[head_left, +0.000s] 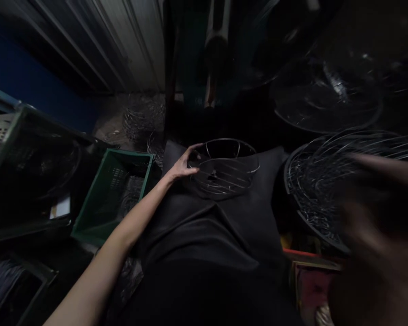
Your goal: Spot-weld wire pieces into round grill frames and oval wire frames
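Observation:
My left hand (186,164) grips the left side of a round wire frame (224,174), its thumb and fingers closed around the rim. The frame has a wire ring at the top and several thin wires across its lower part. It rests over my lap on a dark apron (211,235). At the right, my right hand (370,231) is a large motion-smeared shape close to the camera, so its fingers cannot be made out. It is nearest to a wide round basin (294,192) heaped with loose metal wires (316,185), which it partly hides.
A green plastic crate (98,194) with wire pieces stands left of my arm, beside a larger dark bin (23,181). Wire coils (139,117) lie on the floor beyond. A dark machine (217,59) stands ahead. Below the basin is a red-edged box (313,280).

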Tool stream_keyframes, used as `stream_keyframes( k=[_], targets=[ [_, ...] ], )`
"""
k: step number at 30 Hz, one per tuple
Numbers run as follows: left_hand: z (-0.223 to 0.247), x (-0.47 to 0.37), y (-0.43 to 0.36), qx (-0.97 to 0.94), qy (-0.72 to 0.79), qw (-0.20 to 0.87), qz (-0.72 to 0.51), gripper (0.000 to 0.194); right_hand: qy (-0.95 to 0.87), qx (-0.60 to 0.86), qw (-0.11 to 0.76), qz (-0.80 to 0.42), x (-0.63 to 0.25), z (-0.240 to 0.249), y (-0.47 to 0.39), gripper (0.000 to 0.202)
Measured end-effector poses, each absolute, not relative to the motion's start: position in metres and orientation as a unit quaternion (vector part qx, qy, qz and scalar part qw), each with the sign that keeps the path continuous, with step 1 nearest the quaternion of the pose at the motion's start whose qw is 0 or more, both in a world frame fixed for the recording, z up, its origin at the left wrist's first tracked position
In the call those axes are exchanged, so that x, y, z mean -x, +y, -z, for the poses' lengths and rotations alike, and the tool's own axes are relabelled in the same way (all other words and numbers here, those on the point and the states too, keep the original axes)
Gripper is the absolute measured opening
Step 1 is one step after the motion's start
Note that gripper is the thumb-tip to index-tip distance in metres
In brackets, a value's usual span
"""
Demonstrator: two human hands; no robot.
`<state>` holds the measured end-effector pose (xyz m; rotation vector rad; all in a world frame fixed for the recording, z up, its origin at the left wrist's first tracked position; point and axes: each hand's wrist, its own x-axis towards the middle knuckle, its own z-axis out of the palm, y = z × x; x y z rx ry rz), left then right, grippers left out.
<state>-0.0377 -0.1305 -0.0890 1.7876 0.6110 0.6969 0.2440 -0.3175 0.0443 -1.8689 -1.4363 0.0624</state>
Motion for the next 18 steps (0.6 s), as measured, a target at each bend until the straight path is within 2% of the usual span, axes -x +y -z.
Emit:
stream_keyframes(
  k=[3,7,9,13,18],
  targets=[
    [0.096,0.042,-0.125,-0.777,0.273,0.508,-0.251,0.08,-0.615,0.706,0.348,-0.045,-0.251,-0.012,-0.294,0.04],
    [0.098,0.047,-0.129,-0.808,0.343,0.422,-0.227,0.082,-0.609,0.695,0.324,-0.203,-0.255,0.059,-0.268,0.057],
    [0.097,0.047,-0.129,-0.811,0.358,0.404,-0.227,0.084,-0.601,0.681,0.328,-0.258,-0.249,0.077,-0.267,0.059],
    [0.093,0.045,-0.123,-0.809,0.367,0.4,-0.225,0.071,-0.585,0.677,0.341,-0.288,-0.235,0.082,-0.282,0.067],
    [0.067,0.045,-0.113,-0.81,0.403,0.359,-0.228,0.064,-0.574,0.69,0.322,-0.301,-0.23,0.072,-0.286,0.102]
  ],
)
